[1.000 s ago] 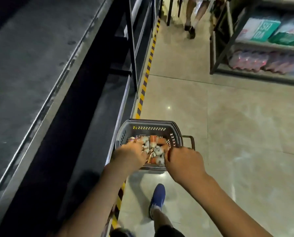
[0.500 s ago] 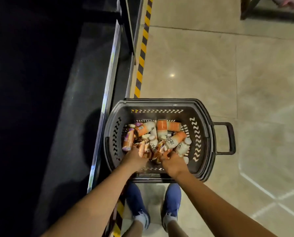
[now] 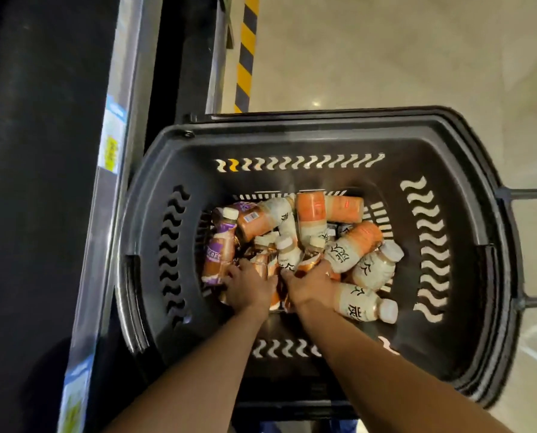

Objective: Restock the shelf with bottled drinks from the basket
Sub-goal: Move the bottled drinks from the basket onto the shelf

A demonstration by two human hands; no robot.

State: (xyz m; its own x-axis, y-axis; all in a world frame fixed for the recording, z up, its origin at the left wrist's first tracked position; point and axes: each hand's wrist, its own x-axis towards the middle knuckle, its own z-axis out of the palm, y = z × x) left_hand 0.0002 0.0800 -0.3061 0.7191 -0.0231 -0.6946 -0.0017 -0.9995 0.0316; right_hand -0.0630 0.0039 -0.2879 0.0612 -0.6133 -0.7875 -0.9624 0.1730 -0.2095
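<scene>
A black plastic basket (image 3: pixel 308 139) stands on the floor beside the dark shelf (image 3: pixel 42 182). Several small bottled drinks lie in a heap in it, most with orange-and-cream labels (image 3: pixel 351 245), one with a purple label (image 3: pixel 218 248) at the left. Both hands are down among the bottles at the near side of the heap. My left hand (image 3: pixel 250 287) curls around copper-coloured bottles (image 3: pixel 265 264). My right hand (image 3: pixel 311 284) closes over bottles just right of it. The fingertips are hidden among the bottles.
The shelf's front rail with price tags (image 3: pixel 112 145) runs along the left of the basket. A yellow-and-black floor stripe (image 3: pixel 245 51) runs beyond it. The basket's pull handle (image 3: pixel 529 245) sticks out right over beige floor tiles (image 3: pixel 417 57).
My view has dropped much closer to the basket. Both hands have sunk deeper into the bottles and closed on them.
</scene>
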